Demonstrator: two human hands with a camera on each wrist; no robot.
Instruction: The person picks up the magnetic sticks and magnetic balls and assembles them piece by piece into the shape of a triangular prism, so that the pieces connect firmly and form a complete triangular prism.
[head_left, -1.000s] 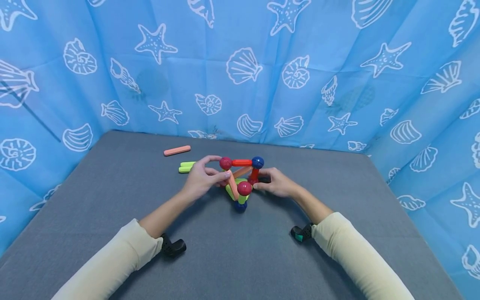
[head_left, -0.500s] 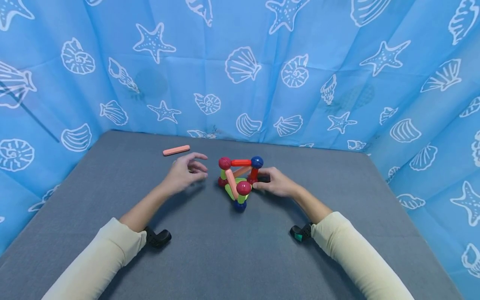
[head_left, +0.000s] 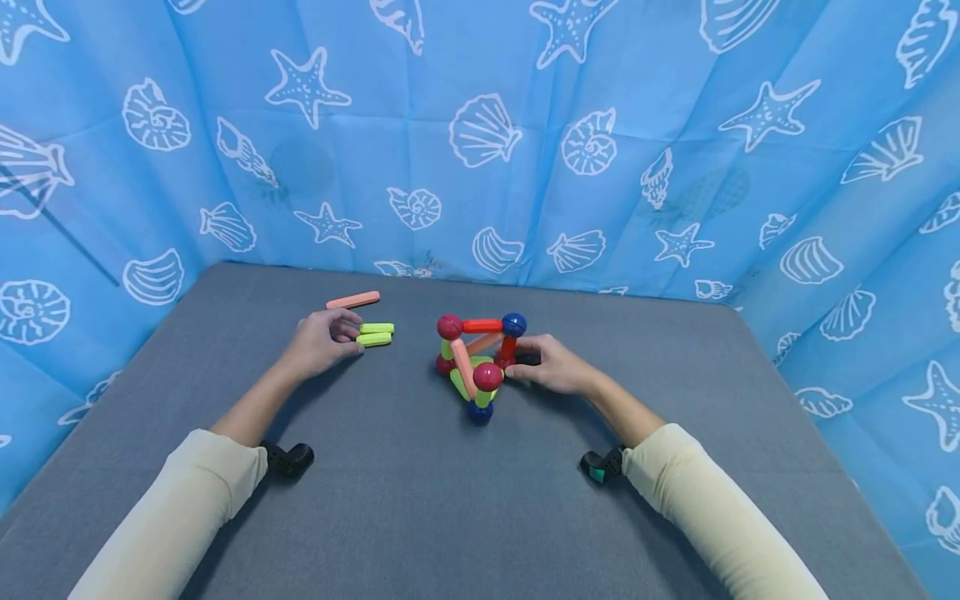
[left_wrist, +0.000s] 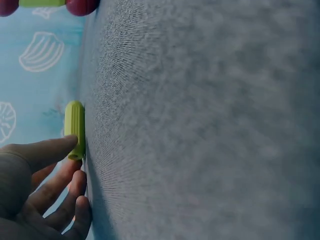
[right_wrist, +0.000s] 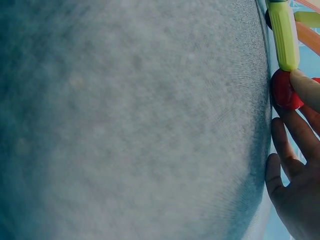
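My left hand is at the left ends of two yellow-green building rods lying side by side, one nearer and one farther. In the left wrist view its thumb overlaps the end of a yellow-green rod, with relaxed fingers behind. A frame of rods and balls stands mid-table, with a red ball at its front top, a blue ball at its back right and a salmon rod slanting down. My right hand pinches a lower red ball of that frame between thumb and fingers.
Behind the left hand lies a loose salmon rod. Everything rests on a grey cloth-covered table. A blue curtain with white shell patterns hangs along its back and sides. A black camera mount sits at the left wrist.
My left hand has let go of the frame's upper left part and moved left to the yellow-green rods. My right hand has stayed at the frame, which stands as before.
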